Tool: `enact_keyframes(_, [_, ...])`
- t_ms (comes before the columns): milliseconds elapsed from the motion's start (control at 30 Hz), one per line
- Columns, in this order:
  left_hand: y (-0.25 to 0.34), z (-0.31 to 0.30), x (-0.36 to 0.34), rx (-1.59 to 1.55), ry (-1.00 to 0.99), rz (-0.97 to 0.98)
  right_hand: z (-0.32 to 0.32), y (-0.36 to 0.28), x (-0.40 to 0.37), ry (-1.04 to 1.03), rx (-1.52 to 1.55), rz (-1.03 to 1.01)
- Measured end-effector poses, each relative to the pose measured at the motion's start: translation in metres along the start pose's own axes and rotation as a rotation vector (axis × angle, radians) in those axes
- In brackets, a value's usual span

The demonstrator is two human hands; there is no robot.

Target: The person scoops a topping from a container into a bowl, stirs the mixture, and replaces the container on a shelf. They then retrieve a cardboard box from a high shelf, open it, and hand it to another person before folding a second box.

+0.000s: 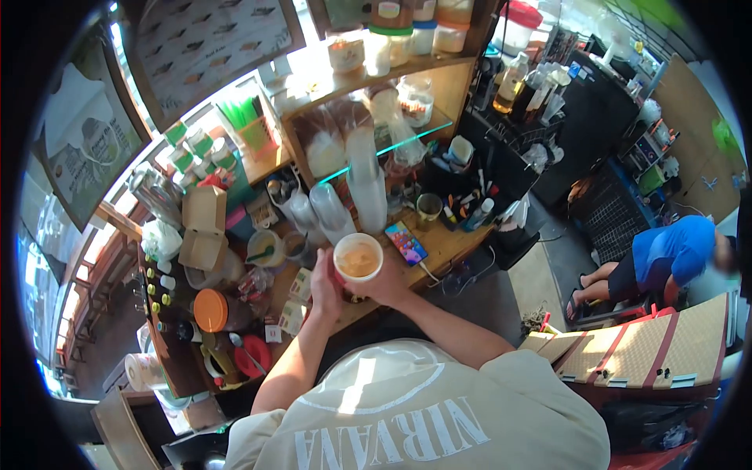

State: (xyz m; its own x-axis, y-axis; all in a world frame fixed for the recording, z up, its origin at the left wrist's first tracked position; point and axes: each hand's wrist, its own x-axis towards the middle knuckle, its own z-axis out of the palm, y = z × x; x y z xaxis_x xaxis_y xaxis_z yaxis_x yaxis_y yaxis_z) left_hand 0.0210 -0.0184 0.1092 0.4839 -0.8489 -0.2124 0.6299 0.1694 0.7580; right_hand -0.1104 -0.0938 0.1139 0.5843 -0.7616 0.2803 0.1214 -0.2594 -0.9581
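Since the open cup could spill, the left hand and right hand have their fingers part-closed round its sides, probably to steady it near the worktop's front edge, beside the phone.

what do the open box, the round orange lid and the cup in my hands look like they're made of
Open box: matte brown cardboard, judging by its flat panels and folded edges. Orange lid: probably smooth plastic, going by its even, solid colour. Held cup: white and smooth; coated paper or plastic, the view from above leaves it open.
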Motion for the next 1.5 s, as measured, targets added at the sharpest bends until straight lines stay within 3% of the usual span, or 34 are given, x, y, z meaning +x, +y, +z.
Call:
enact_keyframes(33, [0.012,0.01,-0.012,-0.209,-0.011,-0.27,0.012,0.001,0.002,-0.02,0.227,0.058])
enact_keyframes(200, [0.03,0.018,-0.024,-0.47,-0.232,-0.239,0.034,-0.028,0.009,0.139,0.019,-0.104])
enact_keyframes(267, [0.035,0.022,-0.024,-0.285,-0.156,-0.082,0.032,-0.045,0.015,0.02,0.168,-0.022])
enact_keyframes(333, [0.049,0.016,-0.013,-0.261,-0.098,-0.014,0.025,-0.05,0.018,0.038,0.103,-0.029])
enact_keyframes(400, [0.081,0.018,-0.011,0.475,0.03,0.401,0.012,-0.059,0.024,0.056,0.042,-0.036])
enact_keyframes(433, [0.095,0.028,-0.012,0.659,-0.091,0.569,0.002,-0.071,0.027,-0.046,-0.104,0.015])
enact_keyframes(467, [0.107,0.039,-0.014,0.66,-0.092,0.577,-0.007,-0.081,0.028,-0.146,-0.249,0.071])
enact_keyframes(533, [0.14,0.088,-0.034,1.614,-0.448,0.969,-0.013,-0.087,0.029,-0.177,-0.226,0.082])
enact_keyframes(600, [0.134,0.115,-0.037,1.638,-0.492,0.985,-0.015,-0.074,0.034,-0.194,-0.023,-0.164])
enact_keyframes(667, [0.128,0.136,-0.033,1.76,-0.335,0.87,-0.019,-0.067,0.041,-0.122,0.156,-0.187])
enact_keyframes(733, [0.119,0.165,-0.031,1.791,-0.231,0.881,-0.034,-0.073,0.05,-0.03,-0.184,-0.307])
enact_keyframes(800, [0.114,0.192,-0.028,1.824,-0.048,0.703,-0.052,-0.083,0.06,-0.032,-0.224,-0.324])
enact_keyframes(867, [0.118,0.211,-0.021,1.829,-0.07,0.726,-0.075,-0.091,0.071,-0.032,-0.265,-0.343])
enact_keyframes(967, [0.133,0.231,-0.002,1.765,-0.496,0.763,-0.119,-0.101,0.087,-0.082,-0.15,-0.302])
enact_keyframes(1000, [0.137,0.235,0.008,1.766,-0.49,0.769,-0.138,-0.11,0.09,-0.186,-0.089,-0.185])
enact_keyframes(1033, [0.14,0.238,0.018,1.659,-0.67,0.843,-0.152,-0.115,0.096,-0.289,-0.028,-0.066])
enact_keyframes(1067, [0.142,0.244,0.027,1.543,-0.844,0.912,-0.164,-0.114,0.104,-0.293,-0.028,-0.073])
enact_keyframes(1133, [0.145,0.265,0.036,1.557,-0.872,0.912,-0.182,-0.111,0.123,-0.518,0.319,-0.032])
enact_keyframes(1200, [0.144,0.286,0.046,1.569,-0.902,0.911,-0.197,-0.119,0.135,-0.454,0.289,-0.068])
enact_keyframes(1267, [0.141,0.304,0.057,1.669,-0.754,0.957,-0.209,-0.126,0.147,-0.391,0.256,-0.102])
enact_keyframes(1300, [0.137,0.315,0.061,1.669,-0.748,0.957,-0.211,-0.127,0.153,-0.241,0.04,-0.108])
enact_keyframes(1333, [0.132,0.326,0.063,1.72,-0.603,0.852,-0.213,-0.129,0.156,-0.09,-0.174,-0.11])
enact_keyframes(1367, [0.127,0.338,0.066,1.763,-0.458,0.744,-0.213,-0.133,0.16,-0.093,-0.174,-0.107])
enact_keyframes(1400, [0.123,0.351,0.066,1.761,-0.456,0.74,-0.211,-0.139,0.162,-0.023,-0.207,-0.119])
enact_keyframes(1467, [0.117,0.375,0.068,1.908,-0.215,0.509,-0.212,-0.139,0.168,0.043,-0.239,-0.13])
enact_keyframes(1500, [0.114,0.38,0.073,1.907,-0.211,0.504,-0.214,-0.137,0.171,0.084,-0.282,-0.152])
